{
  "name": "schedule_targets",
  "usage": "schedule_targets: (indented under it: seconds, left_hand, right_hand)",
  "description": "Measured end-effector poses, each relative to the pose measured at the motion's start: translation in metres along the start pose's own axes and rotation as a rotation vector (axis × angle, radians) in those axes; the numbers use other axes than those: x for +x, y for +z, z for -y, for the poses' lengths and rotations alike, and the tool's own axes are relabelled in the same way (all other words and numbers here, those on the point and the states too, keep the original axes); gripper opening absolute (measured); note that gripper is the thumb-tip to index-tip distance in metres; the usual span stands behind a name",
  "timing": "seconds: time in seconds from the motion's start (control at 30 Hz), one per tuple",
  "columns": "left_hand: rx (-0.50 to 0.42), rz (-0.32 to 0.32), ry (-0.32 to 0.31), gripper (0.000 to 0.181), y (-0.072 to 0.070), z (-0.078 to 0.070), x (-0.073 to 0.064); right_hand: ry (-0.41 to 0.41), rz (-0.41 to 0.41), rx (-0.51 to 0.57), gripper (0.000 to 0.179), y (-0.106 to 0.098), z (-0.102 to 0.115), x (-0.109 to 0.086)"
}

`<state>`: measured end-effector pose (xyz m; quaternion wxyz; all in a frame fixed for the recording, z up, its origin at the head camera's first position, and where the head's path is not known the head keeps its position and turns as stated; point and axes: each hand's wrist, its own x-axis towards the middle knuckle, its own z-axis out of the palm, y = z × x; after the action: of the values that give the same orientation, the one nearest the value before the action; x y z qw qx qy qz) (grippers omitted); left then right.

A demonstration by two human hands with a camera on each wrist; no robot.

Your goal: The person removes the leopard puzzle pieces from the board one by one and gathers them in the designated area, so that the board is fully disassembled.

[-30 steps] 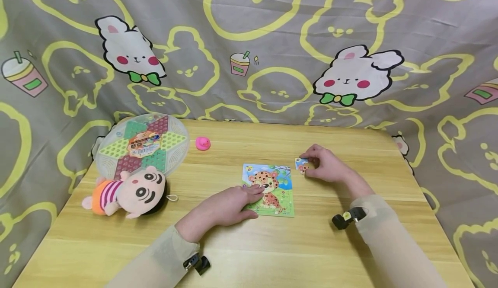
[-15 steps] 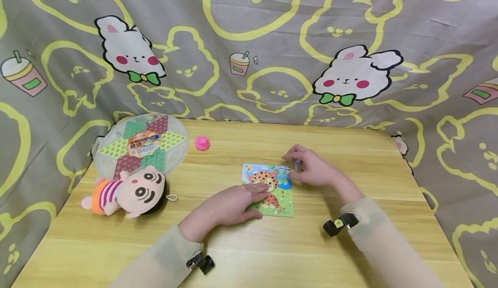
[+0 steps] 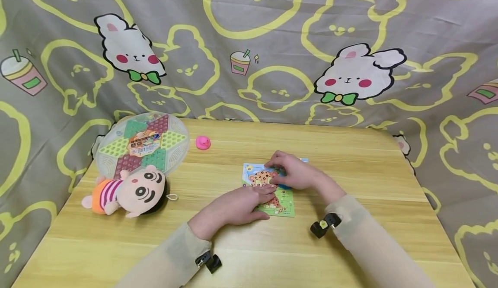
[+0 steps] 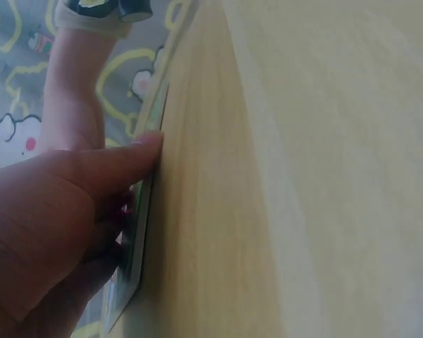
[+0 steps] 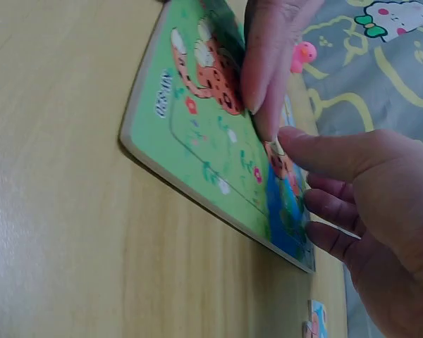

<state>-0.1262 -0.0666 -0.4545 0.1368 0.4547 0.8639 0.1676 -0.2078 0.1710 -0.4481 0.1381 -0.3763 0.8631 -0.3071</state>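
A: Printed curtain (image 3: 272,15) at the far side, wooden table (image 3: 249,257) below it. What's changed?

B: The right hand (image 3: 301,174) was at the loose piece a second ago; now it's on the puzzle's (image 3: 287,201) far right part. I'd judge the work has shifted onto the puzzle, with that piece left off.

A: Grips?

B: Right fingers bend loosely, pinching nothing I can see. The left hand (image 3: 238,205) lies across the puzzle, clutching nothing.

A: And the piece (image 5: 319,318)?

B: On the table, right of the puzzle's far corner. The head view shows just a blue sliver behind the right hand; the right wrist view shows more.
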Motion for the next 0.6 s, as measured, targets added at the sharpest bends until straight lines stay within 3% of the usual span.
schedule_targets:
  seconds: [0.2, 0.6]
  left_hand:
    - [-0.092, -0.002, -0.016, 0.061, 0.002, 0.004, 0.001]
    - [-0.146, -0.014, -0.006, 0.06, 0.0, 0.005, 0.002]
  right_hand:
    - [-0.018, 0.021, -0.014, 0.038, 0.003, 0.0, 0.004]
    - [0.026, 0.095, -0.076, 0.043, 0.002, 0.004, 0.014]
